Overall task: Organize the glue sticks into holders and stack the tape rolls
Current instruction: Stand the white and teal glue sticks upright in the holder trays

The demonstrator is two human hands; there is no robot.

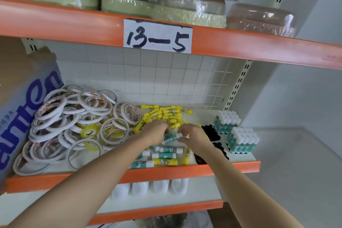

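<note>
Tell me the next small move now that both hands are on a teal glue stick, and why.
Probably carry the teal glue stick, pinched between left hand and right hand, right to the empty black holder and stand it upright; the filled holders beside it already hold matching sticks.

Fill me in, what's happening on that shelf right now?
A person is sorting glue sticks on the shelf. Both hands, left hand and right hand, meet over a teal glue stick in the loose pile. Two holders at the right already stand full of upright teal sticks. Yellow sticks lie scattered behind, and the tape rolls sit in an unstacked heap on the left.
</note>
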